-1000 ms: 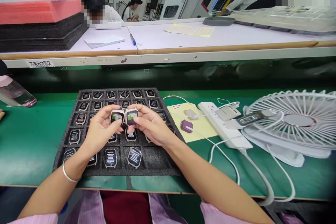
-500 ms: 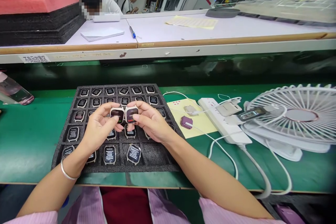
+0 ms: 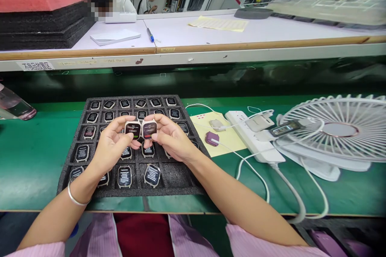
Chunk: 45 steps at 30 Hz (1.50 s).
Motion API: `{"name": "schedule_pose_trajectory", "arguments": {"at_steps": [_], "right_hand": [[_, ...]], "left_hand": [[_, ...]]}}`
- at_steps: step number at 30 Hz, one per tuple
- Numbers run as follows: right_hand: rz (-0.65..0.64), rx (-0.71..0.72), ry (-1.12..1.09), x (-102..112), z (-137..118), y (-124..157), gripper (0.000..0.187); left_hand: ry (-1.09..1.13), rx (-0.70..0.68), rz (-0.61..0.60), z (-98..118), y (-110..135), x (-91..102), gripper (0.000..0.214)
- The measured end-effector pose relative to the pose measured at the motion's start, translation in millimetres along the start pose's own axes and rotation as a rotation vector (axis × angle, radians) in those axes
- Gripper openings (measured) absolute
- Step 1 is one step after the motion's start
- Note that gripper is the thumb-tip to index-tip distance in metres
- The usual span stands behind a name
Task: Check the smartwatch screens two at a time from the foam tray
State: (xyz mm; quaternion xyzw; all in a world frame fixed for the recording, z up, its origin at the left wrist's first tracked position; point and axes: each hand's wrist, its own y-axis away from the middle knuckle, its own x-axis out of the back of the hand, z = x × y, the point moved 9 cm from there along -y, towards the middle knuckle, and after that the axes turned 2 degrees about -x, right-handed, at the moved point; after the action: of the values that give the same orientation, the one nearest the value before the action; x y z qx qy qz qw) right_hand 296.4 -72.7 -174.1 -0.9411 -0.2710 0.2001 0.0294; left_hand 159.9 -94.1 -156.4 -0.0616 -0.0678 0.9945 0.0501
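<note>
My left hand [image 3: 116,140] is closed on a smartwatch body [image 3: 132,130] without a strap, the thumb at the lower edge of its lit screen. Beside it, my right hand [image 3: 169,138] grips a second smartwatch [image 3: 149,130], thumb near a red bar on the screen. The two watches are held side by side, faces up, over a dark foam tray [image 3: 177,176]. Several more watch bodies lie in the tray's compartments, among them one tilted watch [image 3: 152,175] and one upright watch [image 3: 124,176] in the front row; most show white text. My hands and forearms hide part of the tray.
Right of the tray lie a yellow sheet [image 3: 230,142], a purple charger-like block [image 3: 212,139], a white power strip [image 3: 256,138] with cables, and a white fan [image 3: 337,128]. A bottle [image 3: 16,102] stands at left. Behind runs a raised shelf [image 3: 211,40]; people sit beyond it.
My thumbs have shifted slightly off the screens, and more of the text and coloured bars on both watches now shows. The whole view has drifted slightly. Both hands keep their hold.
</note>
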Motion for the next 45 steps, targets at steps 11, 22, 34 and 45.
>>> {"name": "schedule_pose_trajectory", "arguments": {"at_steps": [11, 22, 34, 45], "right_hand": [[0.094, -0.107, -0.104, 13, 10, -3, 0.032], [0.048, -0.072, -0.055, 6, 9, -1, 0.050], [0.024, -0.047, -0.016, 5, 9, -2, 0.048], [0.042, -0.058, 0.000, 7, 7, -1, 0.039]], "left_hand": [[0.046, 0.064, 0.016, -6, -2, 1.8, 0.048], [-0.022, 0.016, 0.014, -6, -4, 1.8, 0.055], [-0.061, 0.003, 0.034, -5, -4, 3.6, 0.045], [-0.044, 0.033, 0.009, -6, -1, 1.8, 0.039]]}}
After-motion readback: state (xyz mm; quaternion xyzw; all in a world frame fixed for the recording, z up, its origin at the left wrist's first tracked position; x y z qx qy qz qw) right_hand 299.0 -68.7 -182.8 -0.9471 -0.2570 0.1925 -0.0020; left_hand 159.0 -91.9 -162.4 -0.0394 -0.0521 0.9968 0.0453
